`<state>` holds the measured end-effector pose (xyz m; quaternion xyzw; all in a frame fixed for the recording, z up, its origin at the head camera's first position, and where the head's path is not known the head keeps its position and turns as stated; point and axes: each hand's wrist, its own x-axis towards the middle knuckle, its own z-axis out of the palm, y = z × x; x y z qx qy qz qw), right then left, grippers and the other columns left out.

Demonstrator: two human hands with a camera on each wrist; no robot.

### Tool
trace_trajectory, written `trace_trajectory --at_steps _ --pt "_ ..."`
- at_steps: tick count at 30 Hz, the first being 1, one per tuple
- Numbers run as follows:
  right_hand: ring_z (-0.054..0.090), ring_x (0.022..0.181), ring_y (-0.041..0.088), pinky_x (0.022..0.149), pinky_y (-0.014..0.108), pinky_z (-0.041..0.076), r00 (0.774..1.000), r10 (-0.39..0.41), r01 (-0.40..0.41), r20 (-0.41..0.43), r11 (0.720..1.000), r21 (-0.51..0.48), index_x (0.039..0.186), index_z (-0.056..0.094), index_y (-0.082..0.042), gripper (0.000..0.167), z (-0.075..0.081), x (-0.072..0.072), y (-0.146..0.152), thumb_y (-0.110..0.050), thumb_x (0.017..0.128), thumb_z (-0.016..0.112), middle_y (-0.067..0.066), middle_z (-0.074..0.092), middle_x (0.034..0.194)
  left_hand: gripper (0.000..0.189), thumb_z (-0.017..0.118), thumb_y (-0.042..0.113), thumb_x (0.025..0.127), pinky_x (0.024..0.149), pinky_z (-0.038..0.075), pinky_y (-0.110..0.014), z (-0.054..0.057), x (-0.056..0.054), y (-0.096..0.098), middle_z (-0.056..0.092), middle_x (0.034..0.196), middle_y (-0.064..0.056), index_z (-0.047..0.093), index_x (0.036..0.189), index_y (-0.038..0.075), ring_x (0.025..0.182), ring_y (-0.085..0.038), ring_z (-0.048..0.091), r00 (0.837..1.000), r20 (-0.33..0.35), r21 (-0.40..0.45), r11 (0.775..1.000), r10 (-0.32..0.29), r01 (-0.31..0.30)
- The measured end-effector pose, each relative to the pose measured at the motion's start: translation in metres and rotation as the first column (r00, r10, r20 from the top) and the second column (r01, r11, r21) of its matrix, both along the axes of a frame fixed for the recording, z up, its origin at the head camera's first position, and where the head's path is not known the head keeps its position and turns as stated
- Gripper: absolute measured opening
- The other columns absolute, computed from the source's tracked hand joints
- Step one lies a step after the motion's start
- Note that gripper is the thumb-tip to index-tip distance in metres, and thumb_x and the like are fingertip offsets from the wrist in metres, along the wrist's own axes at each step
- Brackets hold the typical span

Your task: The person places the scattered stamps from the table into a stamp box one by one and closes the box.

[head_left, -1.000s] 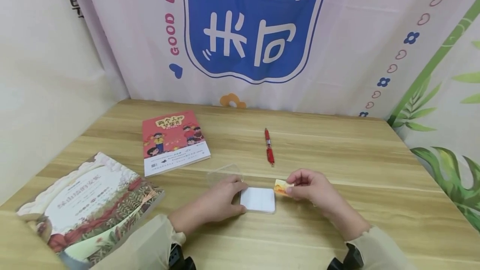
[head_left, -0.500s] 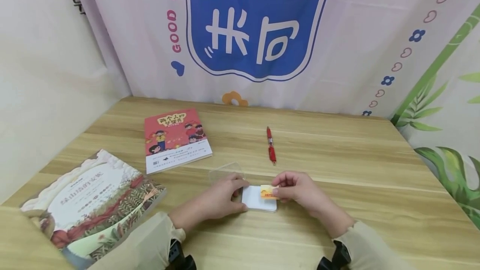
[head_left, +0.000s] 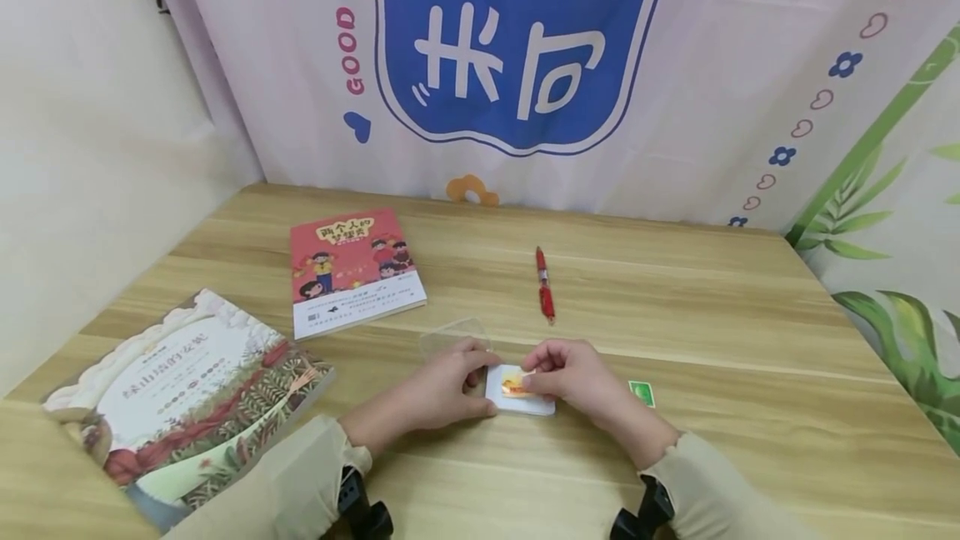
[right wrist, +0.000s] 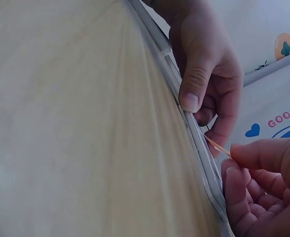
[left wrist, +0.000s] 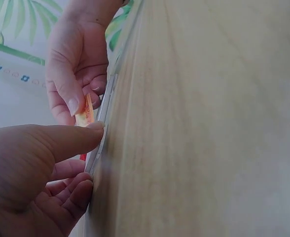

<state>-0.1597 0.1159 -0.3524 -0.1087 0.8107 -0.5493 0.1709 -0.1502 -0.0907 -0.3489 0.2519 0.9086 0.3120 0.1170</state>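
A small flat white case [head_left: 525, 407] lies on the table in the head view, with a clear lid [head_left: 448, 335] folded out behind my left hand. My left hand [head_left: 448, 387] grips its left edge, thumb at the near corner and fingers at the far one. Between thumb and forefinger my right hand [head_left: 576, 375] pinches a little yellow-orange card [head_left: 513, 384] over the white surface. In the right wrist view the card [right wrist: 216, 145] is tilted, one edge close to the case [right wrist: 197, 143]. A small green card [head_left: 642, 393] lies to the right, beside my right wrist.
A red pen [head_left: 544, 286] lies beyond the hands on the wooden table [head_left: 712, 315]. To the left are a red picture book [head_left: 356, 269] and a larger book with a garden cover [head_left: 191, 402]. A printed curtain [head_left: 697, 82] hangs behind the table.
My right hand has carried the orange card leftward from beside the case to over its white surface. The green card has come into view by the right wrist. My left hand stays on the case.
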Motion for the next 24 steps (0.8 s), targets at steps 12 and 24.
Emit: trace_trajectory --at_steps 12,24 --pt "0.046 0.064 0.013 0.052 0.023 0.037 0.994 -0.084 0.094 -0.065 0.982 0.163 0.083 0.063 -0.005 0.016 0.004 0.001 -0.017 -0.007 0.073 0.075 0.002 0.052 0.070 0.048 0.073 0.020 0.080 0.066 0.039 -0.024 0.002 0.000 0.000 0.046 0.100 -0.001 0.057 0.122 0.005 0.083 -0.014 0.043 1.000 0.013 -0.009 1.000 0.002 -0.001" --pt "0.047 0.068 0.013 0.061 0.025 0.039 0.986 -0.062 0.105 -0.157 0.954 0.279 0.080 0.063 -0.008 0.016 0.004 0.003 -0.025 -0.008 0.072 0.076 0.001 0.054 0.072 0.048 0.074 0.019 0.079 0.065 0.039 -0.026 0.002 0.000 0.000 0.047 0.100 -0.002 0.058 0.121 0.003 0.082 -0.013 0.043 1.000 -0.007 0.003 1.000 -0.011 0.011"
